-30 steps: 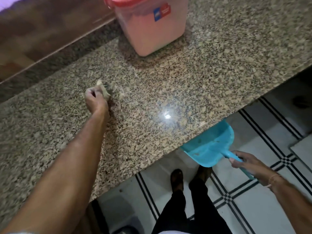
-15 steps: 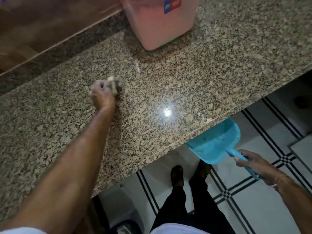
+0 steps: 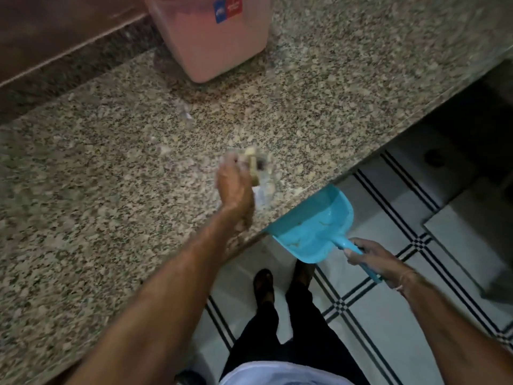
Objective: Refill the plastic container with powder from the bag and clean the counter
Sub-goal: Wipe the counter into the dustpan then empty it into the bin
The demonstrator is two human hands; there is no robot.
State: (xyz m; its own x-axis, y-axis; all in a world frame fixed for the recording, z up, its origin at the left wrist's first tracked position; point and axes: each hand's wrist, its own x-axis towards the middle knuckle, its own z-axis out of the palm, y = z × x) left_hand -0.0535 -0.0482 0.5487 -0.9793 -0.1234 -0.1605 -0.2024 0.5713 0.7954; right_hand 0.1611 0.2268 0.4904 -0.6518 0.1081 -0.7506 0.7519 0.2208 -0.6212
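The speckled brown granite counter (image 3: 319, 101) ends in a straight front edge that runs diagonally just to the right of the left hand (image 3: 236, 187), and the turquoise plastic dustpan (image 3: 313, 229) is held with its wide mouth tucked against and slightly under that edge, just right of the left wrist. Beyond the left hand the stone lies open up to the back wall strip, with bare surface stretching far to its left as well; below the edge, white floor tiles with black stripe lines (image 3: 388, 315) spread around the person's dark shoes. The left hand is blurred, its fingers curled closed around a small pale yellowish wad (image 3: 254, 165), likely a cloth or sponge, pressed to the stone close to the edge; its exact shape cannot be made out. The right hand (image 3: 372, 257) is wrapped shut around the dustpan's slim handle, out over the floor and well apart from the counter. Pale crumbs or powder smears show inside the dustpan's tray. The pink translucent plastic container with a red-and-blue label (image 3: 216, 37) stands on the counter well beyond the left hand, toward the wall; its top is cut off by the frame, so any lid is out of sight. The far right beneath the counter is too dark to read.
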